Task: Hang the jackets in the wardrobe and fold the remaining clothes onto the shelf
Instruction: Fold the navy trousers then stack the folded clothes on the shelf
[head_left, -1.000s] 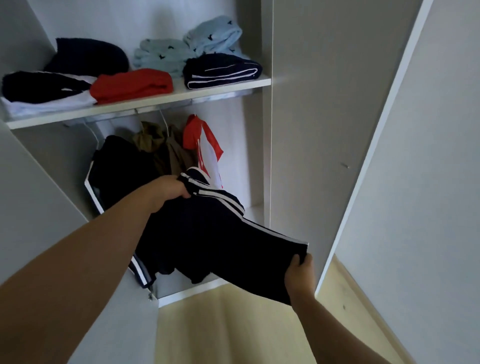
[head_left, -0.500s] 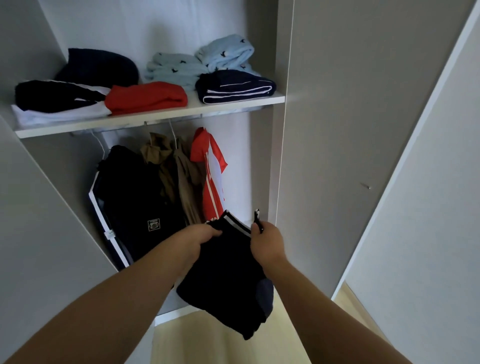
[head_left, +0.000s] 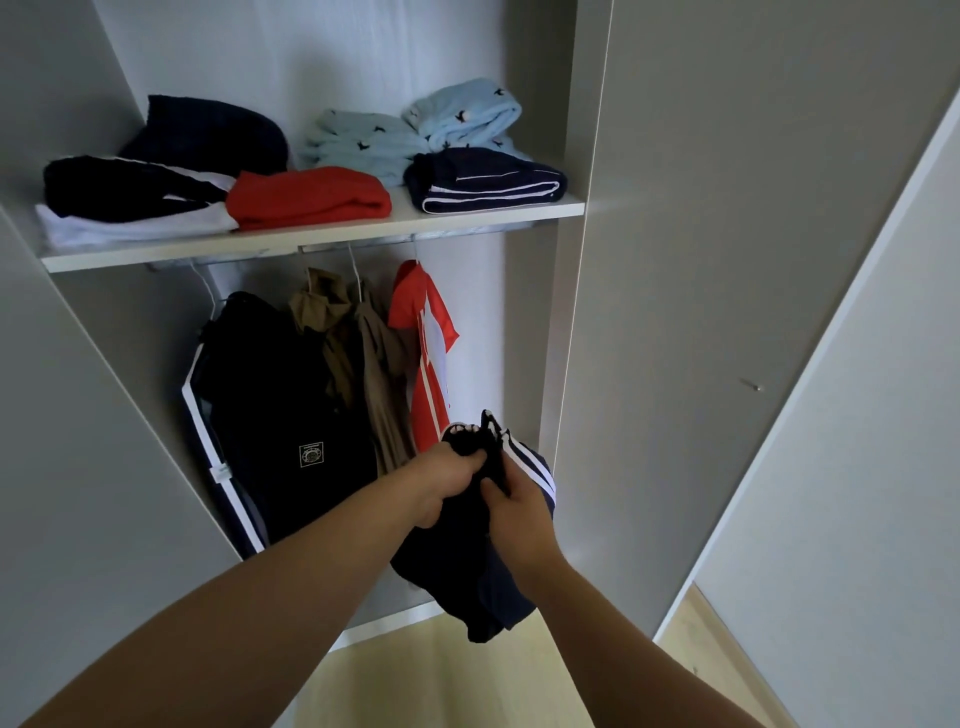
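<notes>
While I watch the head view, left hand (head_left: 447, 480) and right hand (head_left: 519, 506) grip a navy striped garment (head_left: 467, 582).
Fingers curl round its bunched top; it hangs before the wardrobe (head_left: 535, 322), below the shelf (head_left: 311, 244), near the red jacket (head_left: 415, 312).

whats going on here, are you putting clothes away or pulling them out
A person stands at an open wardrobe, apparently mid-fold. The left hand and right hand both grip a navy garment with white stripes, bunched between them in front of the hanging section, not yet on the shelf. A black jacket, a brown jacket and a red jacket hang below it. Folded clothes, such as a red folded piece, lie on the shelf.
</notes>
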